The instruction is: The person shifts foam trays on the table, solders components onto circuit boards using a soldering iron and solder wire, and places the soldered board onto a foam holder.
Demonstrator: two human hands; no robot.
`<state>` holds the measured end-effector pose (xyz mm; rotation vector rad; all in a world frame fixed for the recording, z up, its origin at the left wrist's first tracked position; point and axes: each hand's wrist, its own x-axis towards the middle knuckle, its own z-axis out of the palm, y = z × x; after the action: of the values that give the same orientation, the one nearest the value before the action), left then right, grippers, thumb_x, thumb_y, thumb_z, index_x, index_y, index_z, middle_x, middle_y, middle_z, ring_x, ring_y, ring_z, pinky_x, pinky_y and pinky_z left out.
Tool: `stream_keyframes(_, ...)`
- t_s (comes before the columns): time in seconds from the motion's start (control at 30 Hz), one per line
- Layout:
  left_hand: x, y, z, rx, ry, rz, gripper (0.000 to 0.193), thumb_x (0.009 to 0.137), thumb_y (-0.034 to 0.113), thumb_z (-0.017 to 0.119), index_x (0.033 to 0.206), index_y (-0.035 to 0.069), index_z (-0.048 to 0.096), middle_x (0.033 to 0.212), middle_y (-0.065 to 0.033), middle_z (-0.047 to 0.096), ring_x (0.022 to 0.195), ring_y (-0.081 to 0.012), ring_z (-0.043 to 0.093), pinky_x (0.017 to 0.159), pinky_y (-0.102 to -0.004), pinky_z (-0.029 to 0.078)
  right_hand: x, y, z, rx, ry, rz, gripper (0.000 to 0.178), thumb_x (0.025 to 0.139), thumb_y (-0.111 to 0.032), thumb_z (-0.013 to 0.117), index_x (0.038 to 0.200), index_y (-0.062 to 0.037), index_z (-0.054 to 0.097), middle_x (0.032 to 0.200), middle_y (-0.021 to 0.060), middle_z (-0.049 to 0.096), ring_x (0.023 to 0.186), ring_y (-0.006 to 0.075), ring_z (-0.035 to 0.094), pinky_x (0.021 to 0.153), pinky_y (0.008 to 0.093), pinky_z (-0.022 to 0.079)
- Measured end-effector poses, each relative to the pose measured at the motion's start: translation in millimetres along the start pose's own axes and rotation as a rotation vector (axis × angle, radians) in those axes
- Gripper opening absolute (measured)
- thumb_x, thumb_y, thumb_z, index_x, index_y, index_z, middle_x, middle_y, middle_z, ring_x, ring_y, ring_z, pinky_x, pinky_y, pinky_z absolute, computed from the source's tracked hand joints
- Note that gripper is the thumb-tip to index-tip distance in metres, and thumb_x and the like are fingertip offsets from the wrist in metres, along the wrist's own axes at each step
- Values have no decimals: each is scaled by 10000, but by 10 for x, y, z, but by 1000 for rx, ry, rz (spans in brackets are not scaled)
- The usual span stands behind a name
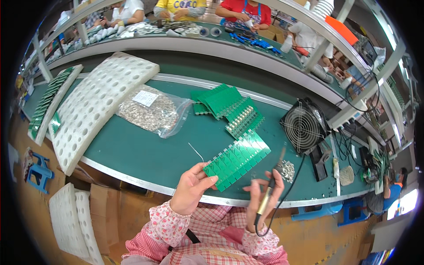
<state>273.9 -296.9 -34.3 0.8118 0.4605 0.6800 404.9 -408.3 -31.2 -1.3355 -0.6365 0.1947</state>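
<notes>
My left hand [193, 187] pinches the left end of a green circuit board panel [237, 160], tilted above the green bench top. Small metal parts line the panel's far edge. In my right hand [264, 196] is a soldering iron [265, 199], its tip pointing away from me and its black cord hanging below. Just beyond the iron lies a small heap of silvery parts [288, 171]. A thin strand of wire [195, 151] rises near the panel's left end. Behind the held panel lie several stacked green panels [225, 102], one with a row of small parts.
A clear bag of small metal parts [148, 108] lies left of centre, beside a white foam board with holes [104, 95]. A black fan [304, 123] stands at right, near a black stand [319, 162] and cables. Past a metal rail, several people work at another bench [185, 37].
</notes>
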Motion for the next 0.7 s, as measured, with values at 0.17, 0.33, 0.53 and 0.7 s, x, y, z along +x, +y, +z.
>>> stream_keyframes(0.17,10,115,-132,9,-21,4,356,892,36,630,1231,3,524,1080,-55,639,943,-107,578,788,-276,470,86,242,-324,-134,42,-89,507,871,27,581,1328,17,360,1206,143,444,848,133,563,631,271,580)
stream_keyframes(0.33,60,184,-201,86,-23,29,362,878,2,621,1225,0,522,1078,-59,639,921,-111,588,769,-266,467,71,254,-343,-151,4,-85,477,873,25,577,1308,30,383,1185,146,438,807,128,571,615,263,575)
stream_keyframes(0.53,119,235,-245,172,-27,9,365,867,6,638,1218,-11,542,1077,-57,645,912,-105,579,761,-257,463,70,290,-370,-162,-19,-75,471,862,47,578,1295,27,395,1163,152,424,783,127,577,607,258,571)
stream_keyframes(0.7,149,230,-243,192,-33,-18,366,868,25,646,1219,-15,549,1078,-52,647,920,-103,576,768,-252,459,65,313,-372,-181,-20,-86,472,853,65,577,1289,18,402,1157,156,425,781,132,586,606,260,575)
